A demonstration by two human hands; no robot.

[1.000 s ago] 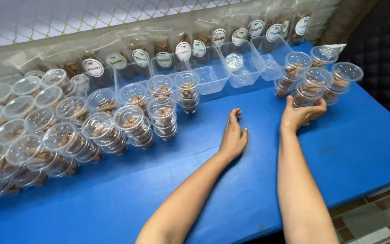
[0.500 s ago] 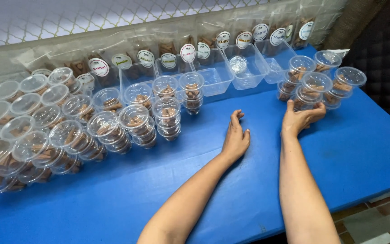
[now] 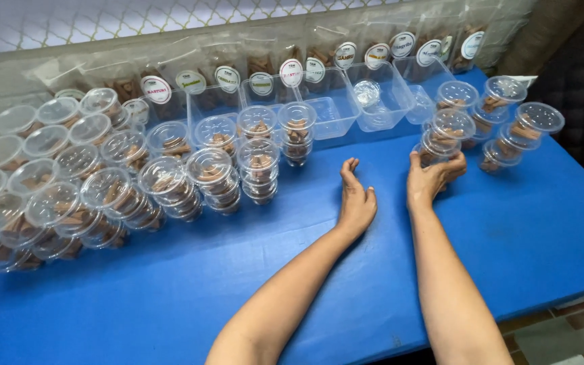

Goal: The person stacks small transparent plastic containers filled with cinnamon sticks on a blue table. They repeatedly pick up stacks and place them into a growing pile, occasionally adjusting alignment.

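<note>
1. Stacked lidded cups (image 3: 103, 196) of brown pieces crowded the blue tabletop (image 3: 170, 297) far left of the clear tub (image 3: 380, 101), packed close, probably to save room.
2. The left hand (image 3: 356, 199) lay below the tub, open and flat, holding nothing.
3. The right hand (image 3: 430, 179), right of the tub, curled around a small cup stack (image 3: 441, 138), seemingly steadying it.

Blue table (image 3: 522, 243) — empty clear trays (image 3: 373, 101), labelled pouches (image 3: 292, 67) along the wall.
</note>
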